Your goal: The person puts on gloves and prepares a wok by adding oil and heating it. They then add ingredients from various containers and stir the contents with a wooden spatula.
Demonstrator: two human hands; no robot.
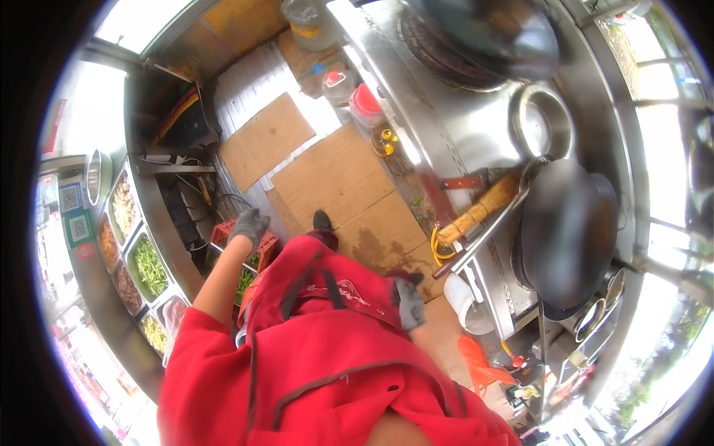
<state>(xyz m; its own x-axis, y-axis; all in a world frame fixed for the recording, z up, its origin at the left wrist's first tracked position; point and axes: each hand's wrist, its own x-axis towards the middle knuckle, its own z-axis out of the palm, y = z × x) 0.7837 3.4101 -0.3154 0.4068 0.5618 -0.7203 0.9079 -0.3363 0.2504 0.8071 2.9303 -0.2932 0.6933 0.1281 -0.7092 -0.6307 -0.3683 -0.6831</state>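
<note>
My left hand [249, 227], in a grey glove, is over the near part of a red plastic crate [223, 231]. Its fingers look partly curled, and whether they touch the crate is unclear. Green vegetables [244, 281] show in the containers below, partly hidden by my arm. At my right side hangs my right hand [410, 305], also in a grey glove, next to my red apron [334, 340]. Blur hides its fingers, and no object shows in it.
Metal trays of cut food [149, 267] line the left counter. On the right, a steel stove counter [446, 128] carries woks [569, 234], a metal basin [544, 122] and a wooden-handled tool [479, 209]. Flattened cardboard [334, 173] covers the floor. Plastic jugs [337, 86] and a white bucket [463, 301] stand beside the stove.
</note>
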